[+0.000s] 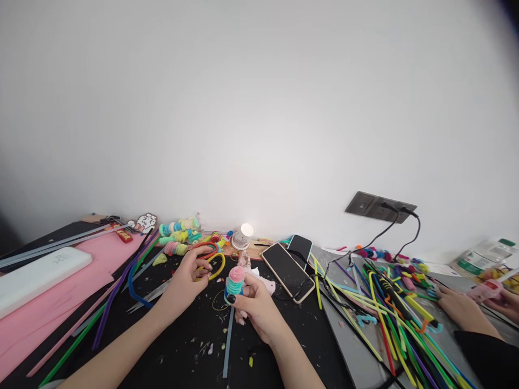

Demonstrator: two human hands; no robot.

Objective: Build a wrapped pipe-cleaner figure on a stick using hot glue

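Observation:
My right hand pinches a small coiled pipe-cleaner piece, pink on top, turquoise and blue below, held upright over the black mat. A pale blue-grey strip runs down beneath it. To the left, my left hand has its fingers curled at the red and yellow loops, which look like scissor handles; grey blades lie below the wrist, partly covered by the hand. Beside that hand rests a pink and yellow coiled piece.
Two phones lie right of centre, near a paper cup. Pink sheets and a white case are at left. Loose pipe cleaners and cables spread right, where another person's hands hold a pink tool.

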